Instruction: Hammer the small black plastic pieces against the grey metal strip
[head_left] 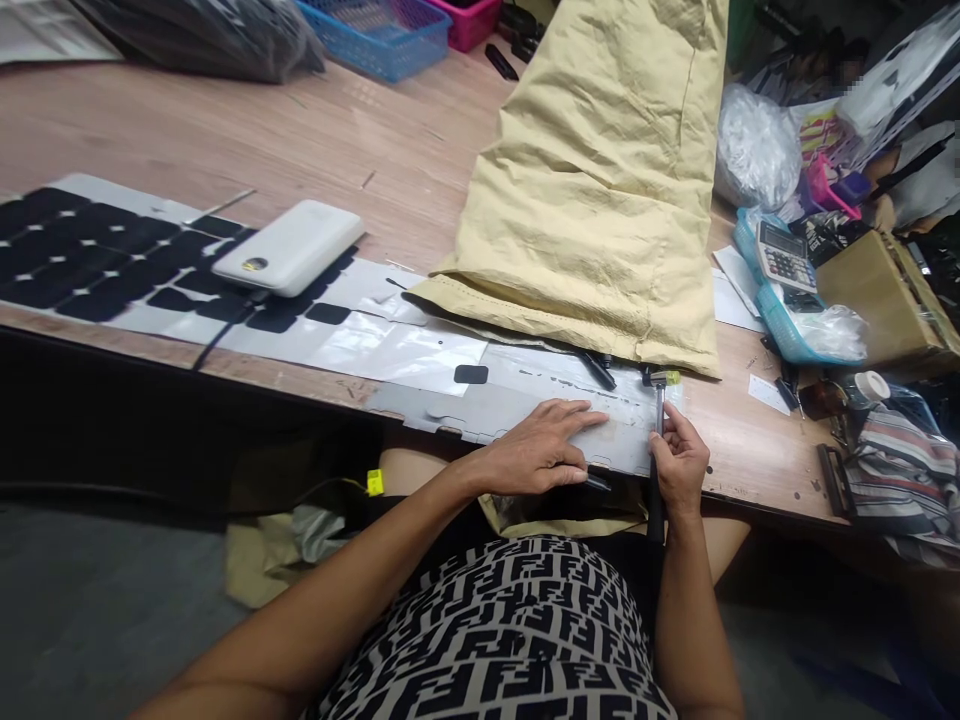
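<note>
My left hand point(541, 447) lies flat with fingers stretched out on a grey sheet point(480, 410) at the table's near edge. My right hand point(679, 462) is closed round the dark handle of a small hammer point(660, 400), whose head with a yellow-green tip rests at the sheet's right end. A black marker point(598, 368) lies just beyond the sheet. One black pad point(471, 374) sits on the silvery strip further left.
A white power bank point(289, 247) with a cable rests on a long strip of black pads point(90, 260). A large tan paper sack point(600, 180) lies across the table. A calculator point(784, 255) in a blue tray, baskets point(379, 35) and clutter stand at right and back.
</note>
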